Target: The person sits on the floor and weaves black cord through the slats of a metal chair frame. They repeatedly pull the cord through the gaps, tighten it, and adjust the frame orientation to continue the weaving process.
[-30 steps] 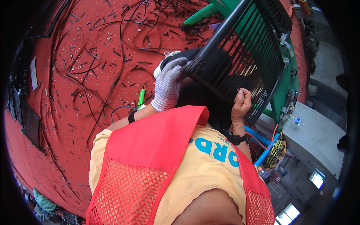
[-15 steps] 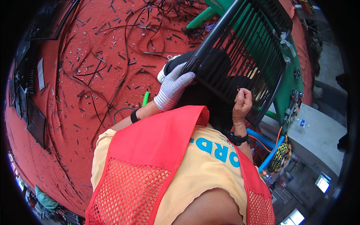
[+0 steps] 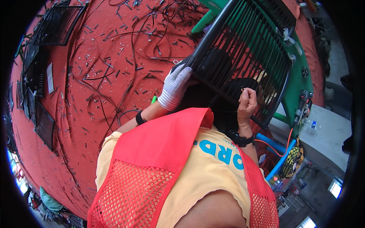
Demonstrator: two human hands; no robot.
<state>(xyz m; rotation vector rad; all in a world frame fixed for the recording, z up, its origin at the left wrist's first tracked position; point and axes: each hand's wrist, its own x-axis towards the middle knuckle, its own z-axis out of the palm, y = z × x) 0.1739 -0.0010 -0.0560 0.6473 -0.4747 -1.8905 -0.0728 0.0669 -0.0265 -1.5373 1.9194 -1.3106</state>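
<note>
A black frame strung with many parallel dark strips leans tilted in front of me, over my legs. My left hand, in a pale striped knit glove, is closed at the frame's near left corner, its fingertips partly hidden behind it. At the frame's lower side is my right hand, bare, with thumb and fingers pinched together just before the strips. A tiny dark bit shows at those fingertips, too small to name.
Red sheeting covers the floor, littered with cut black scraps and loose dark strips. More black strip panels lie at the left. A green stand rises on the right, beside a clear bottle and an orange hose.
The view has shifted slightly, so the floor and left-hand panels appear further right. Both hands keep their places at the frame, and the right fingers stay pinched.
</note>
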